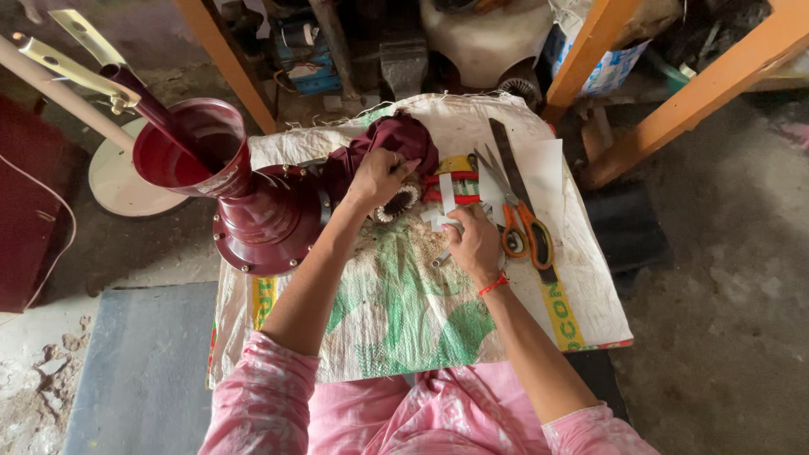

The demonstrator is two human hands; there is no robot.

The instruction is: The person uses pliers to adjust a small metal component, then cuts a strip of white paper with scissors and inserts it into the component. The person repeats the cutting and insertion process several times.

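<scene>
Both bare forearms reach forward from pink sleeves. The left hand (377,177) lies palm down, wrist bent, fingers curled in a closed grip. The right hand (474,242), a red thread around its wrist, pinches with its fingertips.

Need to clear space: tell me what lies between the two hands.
Head view: the winding core and white paper strips lie between left hand and right hand.

place: workshop | signs: anvil (403,63), motor housing (261,215), scissors (522,223)
</scene>
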